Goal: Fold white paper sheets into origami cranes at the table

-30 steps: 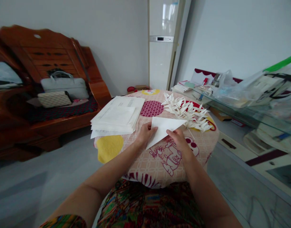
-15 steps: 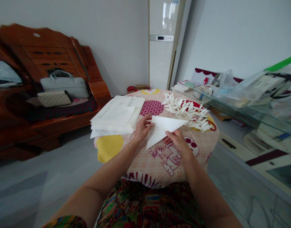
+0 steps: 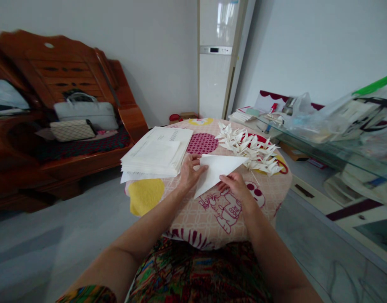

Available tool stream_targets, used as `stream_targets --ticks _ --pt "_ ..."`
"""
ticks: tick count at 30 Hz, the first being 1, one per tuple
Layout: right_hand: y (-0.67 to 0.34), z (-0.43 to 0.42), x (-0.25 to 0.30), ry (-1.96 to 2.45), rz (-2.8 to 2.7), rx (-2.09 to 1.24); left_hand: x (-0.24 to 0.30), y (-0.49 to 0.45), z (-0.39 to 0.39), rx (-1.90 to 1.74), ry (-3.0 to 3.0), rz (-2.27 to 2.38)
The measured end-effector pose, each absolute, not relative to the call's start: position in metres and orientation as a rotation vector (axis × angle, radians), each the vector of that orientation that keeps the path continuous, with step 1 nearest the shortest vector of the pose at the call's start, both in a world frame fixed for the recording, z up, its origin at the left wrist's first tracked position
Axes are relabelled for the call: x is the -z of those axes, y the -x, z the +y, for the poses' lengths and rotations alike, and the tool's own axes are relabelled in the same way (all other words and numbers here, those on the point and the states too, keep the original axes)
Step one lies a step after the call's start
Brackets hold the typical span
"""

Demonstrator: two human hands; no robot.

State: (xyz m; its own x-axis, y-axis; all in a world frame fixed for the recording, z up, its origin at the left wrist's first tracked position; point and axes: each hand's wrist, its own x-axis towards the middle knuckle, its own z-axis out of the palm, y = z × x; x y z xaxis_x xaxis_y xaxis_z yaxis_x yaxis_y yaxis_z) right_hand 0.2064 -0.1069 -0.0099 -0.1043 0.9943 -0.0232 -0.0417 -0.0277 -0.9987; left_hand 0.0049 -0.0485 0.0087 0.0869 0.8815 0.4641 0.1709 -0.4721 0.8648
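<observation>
A white sheet folded into a triangle (image 3: 217, 171) lies on the patterned tablecloth (image 3: 218, 210) of a small round table. My left hand (image 3: 189, 170) rests on the triangle's left edge, fingers stretched flat along it. My right hand (image 3: 237, 187) presses its lower right edge with curled fingers. A stack of white paper (image 3: 155, 153) sits just left of my left hand. Several folded white paper cranes (image 3: 248, 147) lie in a heap behind the triangle.
A carved wooden bench (image 3: 54, 122) with a grey bag (image 3: 86, 112) stands at the left. A tall white air conditioner (image 3: 217, 59) is behind the table. A glass shelf unit (image 3: 332, 139) with plastic bags and clutter runs along the right.
My left hand slid from the triangle's corner to its left edge and flattened out. The right hand stayed on the lower right edge.
</observation>
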Motion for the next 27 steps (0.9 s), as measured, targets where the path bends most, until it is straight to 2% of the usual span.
stream_targets --ticks 3,11,18,27 --pt "-0.207 -0.108 0.008 1.022 -1.266 -1.304 -0.008 -0.006 -0.048 -1.492 -1.588 1.032" --pt "-0.208 -0.100 0.013 0.876 -1.143 -1.189 -0.005 -0.015 -0.053 -1.137 -0.832 0.780" --pt "-0.209 -0.100 0.016 0.898 -1.121 -1.229 -0.003 -0.008 -0.046 -0.851 -0.669 0.709" --pt "-0.207 -0.095 0.014 0.884 -1.077 -1.143 0.001 -0.011 -0.047 -0.795 -0.630 0.710"
